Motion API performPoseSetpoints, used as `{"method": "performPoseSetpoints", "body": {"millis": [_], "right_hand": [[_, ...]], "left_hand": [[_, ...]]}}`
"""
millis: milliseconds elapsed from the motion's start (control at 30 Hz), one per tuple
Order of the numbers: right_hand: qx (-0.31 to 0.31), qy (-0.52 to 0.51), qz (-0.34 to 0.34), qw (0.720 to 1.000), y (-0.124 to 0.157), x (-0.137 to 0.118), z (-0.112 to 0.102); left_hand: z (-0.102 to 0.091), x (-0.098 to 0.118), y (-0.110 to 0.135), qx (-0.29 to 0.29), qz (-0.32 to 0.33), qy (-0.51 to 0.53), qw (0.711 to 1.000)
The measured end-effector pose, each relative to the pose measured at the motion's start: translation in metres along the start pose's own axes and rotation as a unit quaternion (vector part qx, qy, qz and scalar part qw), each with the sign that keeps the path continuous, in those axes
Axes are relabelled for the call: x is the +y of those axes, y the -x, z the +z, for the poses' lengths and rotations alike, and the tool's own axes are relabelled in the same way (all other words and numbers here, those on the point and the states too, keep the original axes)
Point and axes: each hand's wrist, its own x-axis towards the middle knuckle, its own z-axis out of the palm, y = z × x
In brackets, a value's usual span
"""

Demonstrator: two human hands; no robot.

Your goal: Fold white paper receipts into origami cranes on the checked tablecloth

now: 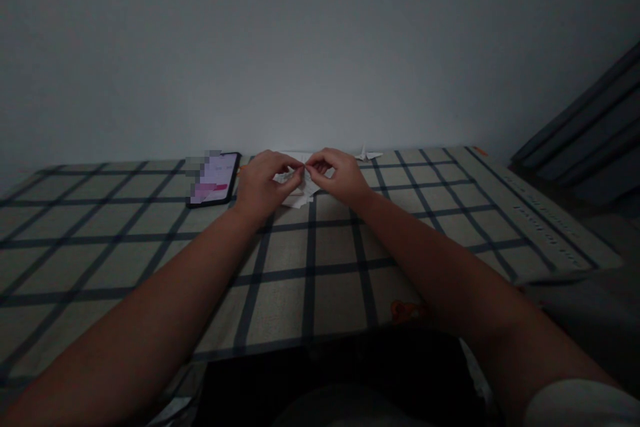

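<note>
My left hand point(267, 181) and my right hand point(337, 173) meet fingertip to fingertip near the far side of the table. Both are closed in a pinch between thumb and forefinger. Whatever sits between the fingertips is too small and dim to make out. Beneath and behind them lie white sheets of paper point(299, 201), partly covered by the hands. Just beyond my right hand stands a small folded white paper crane point(369, 155).
A phone point(216, 179) with a lit screen lies left of my left hand. The checked tablecloth point(333, 250) covers the table, which meets a plain wall point(320, 47). Orange print point(409, 311) shows near the front edge. A dark curtain point(590, 127) hangs at the right.
</note>
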Motion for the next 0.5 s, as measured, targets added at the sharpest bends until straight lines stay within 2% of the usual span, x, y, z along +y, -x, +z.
{"method": "performPoseSetpoints", "body": {"millis": [500], "right_hand": [[-0.004,0.004,-0.008,1.0,-0.0007,-0.0041,-0.0015]], "left_hand": [[-0.0018,0.0035,-0.0003,-0.002,-0.017,0.027,0.999]]}}
